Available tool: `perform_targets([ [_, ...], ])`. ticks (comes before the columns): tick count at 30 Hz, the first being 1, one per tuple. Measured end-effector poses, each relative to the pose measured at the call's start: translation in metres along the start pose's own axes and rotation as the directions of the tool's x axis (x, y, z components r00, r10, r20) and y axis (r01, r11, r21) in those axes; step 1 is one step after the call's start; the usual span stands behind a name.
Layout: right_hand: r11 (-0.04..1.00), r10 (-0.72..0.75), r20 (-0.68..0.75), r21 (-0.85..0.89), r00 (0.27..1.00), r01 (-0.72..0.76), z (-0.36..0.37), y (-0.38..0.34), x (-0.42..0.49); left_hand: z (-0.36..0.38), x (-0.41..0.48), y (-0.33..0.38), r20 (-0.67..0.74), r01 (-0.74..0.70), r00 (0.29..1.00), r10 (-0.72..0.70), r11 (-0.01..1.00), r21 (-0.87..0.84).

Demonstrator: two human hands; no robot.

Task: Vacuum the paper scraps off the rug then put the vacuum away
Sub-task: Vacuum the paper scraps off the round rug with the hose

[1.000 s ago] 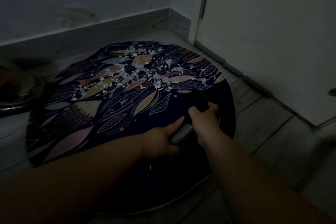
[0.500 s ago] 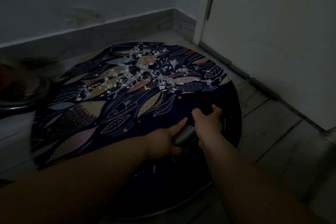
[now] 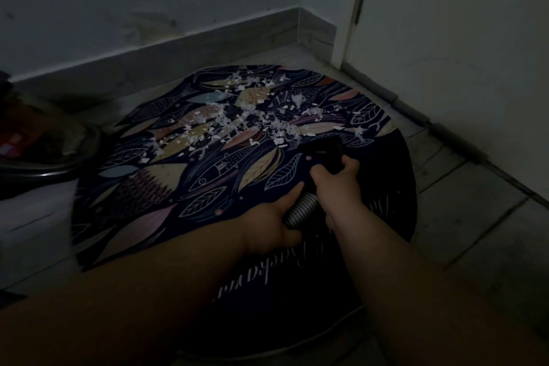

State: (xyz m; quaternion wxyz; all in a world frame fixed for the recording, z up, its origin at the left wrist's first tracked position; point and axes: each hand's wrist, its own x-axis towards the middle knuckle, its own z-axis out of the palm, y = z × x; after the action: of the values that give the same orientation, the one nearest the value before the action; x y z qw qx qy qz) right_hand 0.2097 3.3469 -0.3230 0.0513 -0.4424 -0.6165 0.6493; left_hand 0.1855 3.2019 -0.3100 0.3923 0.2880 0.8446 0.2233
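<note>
A round dark rug (image 3: 166, 187) with leaf and fish patterns lies on the tiled floor. Several white paper scraps (image 3: 252, 119) are strewn over its far half. My right hand (image 3: 335, 184) grips the black vacuum nozzle (image 3: 323, 150), whose tip points at the near edge of the scraps. Just behind it, my left hand (image 3: 276, 223) holds the ribbed grey hose (image 3: 301, 211). The vacuum's body is out of view.
A white door (image 3: 460, 53) and its threshold strip run along the right. A wall with a grey skirting board (image 3: 178, 50) stands behind the rug. A dark round metal basin (image 3: 59, 154) sits at the left on the floor.
Both hands have pushed the nozzle forward over the rug, closer to the scraps. The view has shifted a little, so the rug sits further right.
</note>
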Motion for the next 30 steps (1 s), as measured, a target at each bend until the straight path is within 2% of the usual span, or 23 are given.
perform_targets([
  [8,0.999,0.012,0.096,0.029,0.995,-0.015,0.034,-0.005,0.0,-0.021,-0.018,-0.011,-0.023,0.095,0.995,-0.094,0.994,0.046],
  [12,0.999,0.032,0.123,0.031,0.992,-0.036,0.037,-0.006,0.002,-0.021,-0.02,-0.011,-0.032,0.1,0.995,-0.098,0.993,0.066],
  [23,0.992,0.058,0.085,0.107,0.995,-0.067,0.043,0.002,0.005,-0.021,-0.011,-0.03,0.001,0.037,0.999,-0.037,0.999,0.025],
  [30,0.974,0.124,0.04,0.185,0.992,-0.129,0.063,-0.016,-0.013,-0.05,-0.02,-0.041,0.049,0.001,0.999,-0.001,1.0,0.01],
])
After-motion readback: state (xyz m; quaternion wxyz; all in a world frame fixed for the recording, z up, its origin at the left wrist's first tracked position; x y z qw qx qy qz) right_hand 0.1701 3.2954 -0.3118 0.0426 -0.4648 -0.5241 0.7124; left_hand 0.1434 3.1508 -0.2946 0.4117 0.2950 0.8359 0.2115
